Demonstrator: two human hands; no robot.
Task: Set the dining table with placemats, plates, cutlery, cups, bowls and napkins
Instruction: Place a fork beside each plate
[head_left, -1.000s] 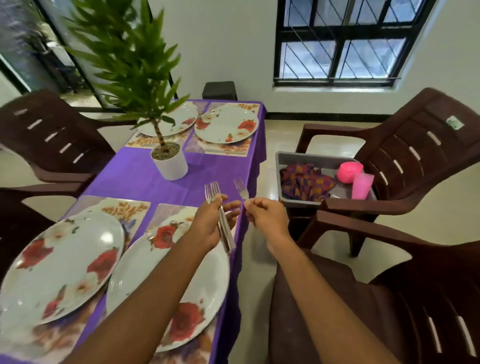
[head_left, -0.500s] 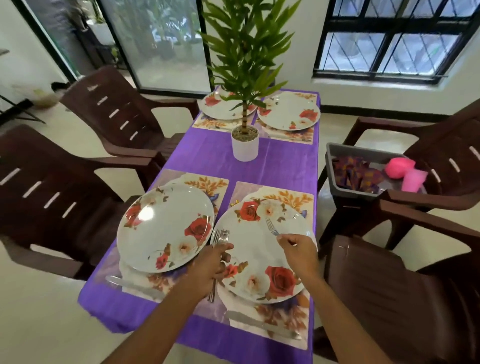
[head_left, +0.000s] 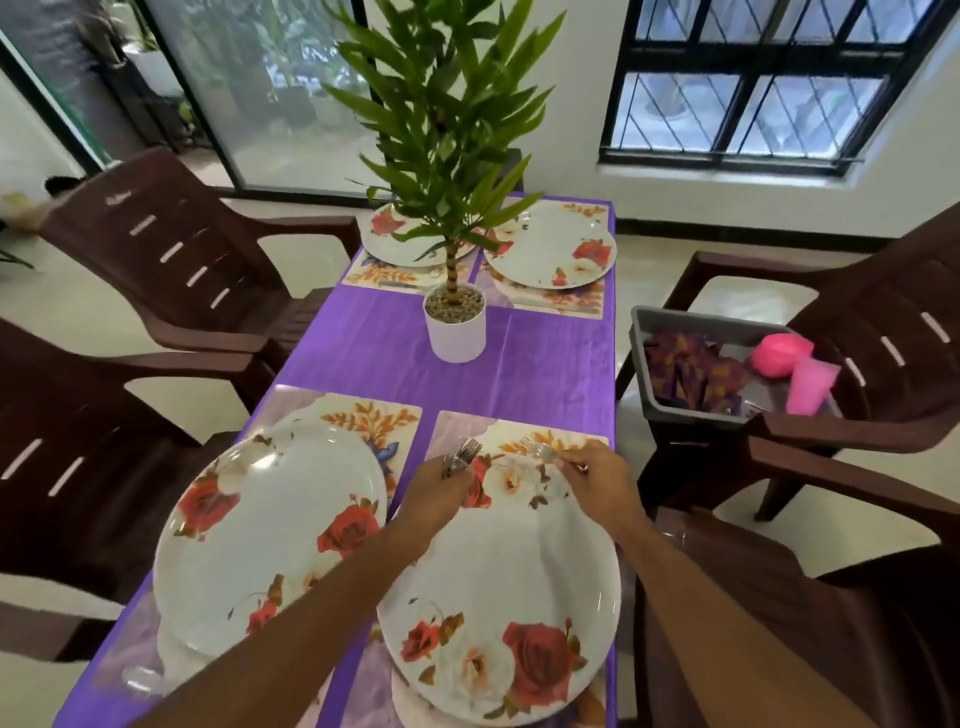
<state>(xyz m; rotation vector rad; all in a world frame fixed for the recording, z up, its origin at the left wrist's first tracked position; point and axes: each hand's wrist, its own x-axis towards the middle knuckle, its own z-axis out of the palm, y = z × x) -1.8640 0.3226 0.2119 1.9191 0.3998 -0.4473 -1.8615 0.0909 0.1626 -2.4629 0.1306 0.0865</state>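
Both hands are in over the near right plate (head_left: 509, 582) now, where a second ago they hung off the table's right edge.
Left hand (head_left: 436, 499) grips a bundle of forks (head_left: 460, 456) with the tines pointing away, right at the plate's far left rim. Right hand (head_left: 597, 478) pinches a single fork (head_left: 537, 451) by the handle, tines out over the placemat (head_left: 561, 432) just past the far rim, and it's pretty blurry. Hands are apart, not touching. Left plate (head_left: 270, 530) sits beside it on its own mat, on the purple cloth (head_left: 545, 364). Two far plates (head_left: 550, 249) sit behind the plant pot (head_left: 455, 338). A grey tray (head_left: 641, 358) on the right chair (head_left: 883, 332) holds napkins (head_left: 691, 374), a pink bowl (head_left: 779, 353) and a pink cup (head_left: 810, 387).
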